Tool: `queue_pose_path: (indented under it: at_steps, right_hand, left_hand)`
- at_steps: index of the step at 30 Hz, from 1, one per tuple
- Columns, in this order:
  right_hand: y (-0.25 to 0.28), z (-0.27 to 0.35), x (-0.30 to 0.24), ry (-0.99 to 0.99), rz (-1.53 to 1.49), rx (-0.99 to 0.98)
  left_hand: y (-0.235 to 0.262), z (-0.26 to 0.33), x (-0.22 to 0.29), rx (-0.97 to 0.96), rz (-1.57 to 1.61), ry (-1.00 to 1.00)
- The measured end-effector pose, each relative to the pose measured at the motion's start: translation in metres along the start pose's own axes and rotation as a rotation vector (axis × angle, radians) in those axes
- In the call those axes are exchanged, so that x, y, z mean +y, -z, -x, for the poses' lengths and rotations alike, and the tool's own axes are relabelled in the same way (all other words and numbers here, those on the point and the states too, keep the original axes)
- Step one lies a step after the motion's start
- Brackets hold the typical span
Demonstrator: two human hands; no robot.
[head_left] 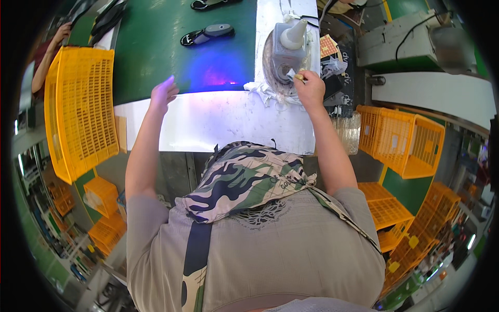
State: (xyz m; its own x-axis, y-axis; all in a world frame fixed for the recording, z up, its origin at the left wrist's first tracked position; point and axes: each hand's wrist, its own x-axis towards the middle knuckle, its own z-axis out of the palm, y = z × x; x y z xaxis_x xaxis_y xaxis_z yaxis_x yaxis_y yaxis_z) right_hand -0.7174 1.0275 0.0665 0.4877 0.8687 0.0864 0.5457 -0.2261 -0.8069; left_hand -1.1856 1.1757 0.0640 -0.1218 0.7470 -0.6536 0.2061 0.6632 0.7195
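My left hand hovers over the near left edge of the green belt, its fingers stretched out with nothing in them. On the right, my right hand is closed around a small tool, perhaps a brush, with a yellowish handle and a pale tip. That tip is close to the base of a translucent square container topped by a white cone. The container stands on a stained round tray. Farther up the belt lie a dark shoe and another dark shoe.
Crumpled white tissue lies on the white table beside the tray. Blue-violet light falls on the belt's near end. Yellow crates stand left and right. Another person's hand shows behind the left crate.
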Motion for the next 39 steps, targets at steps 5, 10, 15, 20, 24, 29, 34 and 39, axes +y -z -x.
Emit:
queue_pose_path:
  at_steps: [5,10,15,20,24,29,34,39]
  right_hand:
    - [-0.017,-0.010,-0.003,0.227,0.266,0.016]
    - [-0.030,-0.014,-0.016,0.219,0.403,-0.046]
    - [-0.035,-0.012,-0.026,0.157,0.530,-0.112]
    - [-0.036,-0.017,-0.040,0.252,0.528,-0.069]
    - [-0.031,-0.012,-0.041,0.316,0.554,-0.137]
    - [-0.026,-0.015,-0.037,0.042,0.312,-0.094]
    - [-0.012,-0.014,-0.009,-0.363,0.123,-0.080]
    - [-0.004,-0.008,-0.007,-0.445,0.063,-0.028]
  left_hand:
    - [-0.085,-0.094,0.062,-0.160,0.316,0.204]
    - [-0.140,-0.155,0.093,-0.266,0.533,0.341]
    - [-0.184,-0.175,0.103,-0.054,0.640,0.453]
    - [-0.175,-0.201,0.077,0.011,0.708,0.373]
    - [-0.159,-0.186,0.049,-0.117,0.853,0.239]
    - [-0.118,-0.150,0.029,-0.344,1.002,0.080]
    - [-0.097,-0.064,0.033,-0.831,1.201,-0.018]
    - [-0.093,0.002,0.036,-0.883,0.902,-0.120]
